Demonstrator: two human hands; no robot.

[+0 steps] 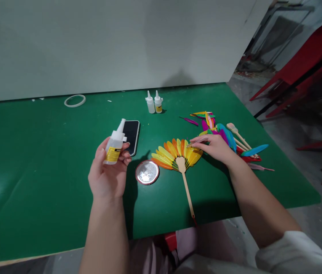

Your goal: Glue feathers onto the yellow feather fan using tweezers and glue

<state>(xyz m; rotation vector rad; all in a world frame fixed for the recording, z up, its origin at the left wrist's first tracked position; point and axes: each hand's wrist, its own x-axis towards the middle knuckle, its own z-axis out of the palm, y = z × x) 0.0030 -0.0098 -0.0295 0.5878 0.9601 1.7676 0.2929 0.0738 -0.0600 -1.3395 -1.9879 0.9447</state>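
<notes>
My left hand (pixel 111 163) is wrapped round a white glue bottle (pixel 114 146) with a yellow label, its nozzle pointing up, above the table. My right hand (pixel 210 145) pinches slim tweezers (pixel 197 142) at the upper right edge of a feather fan (pixel 175 150). Yellow and orange feathers spread from the fan's pale wooden handle (pixel 187 190), which points toward me. Left of the fan lies a round silvery lid (pixel 147 172) with a red rim. A phone (pixel 132 137) lies behind my left hand.
Two small white bottles (pixel 150 104) stand near the back of the green table (pixel 49 171). A ring (pixel 75 101) lies at the back left. Colourful loose feathers (pixel 226 135) and wooden handles (pixel 242 140) lie right, partly behind my right hand. Red chairs (pixel 306 64) stand beyond.
</notes>
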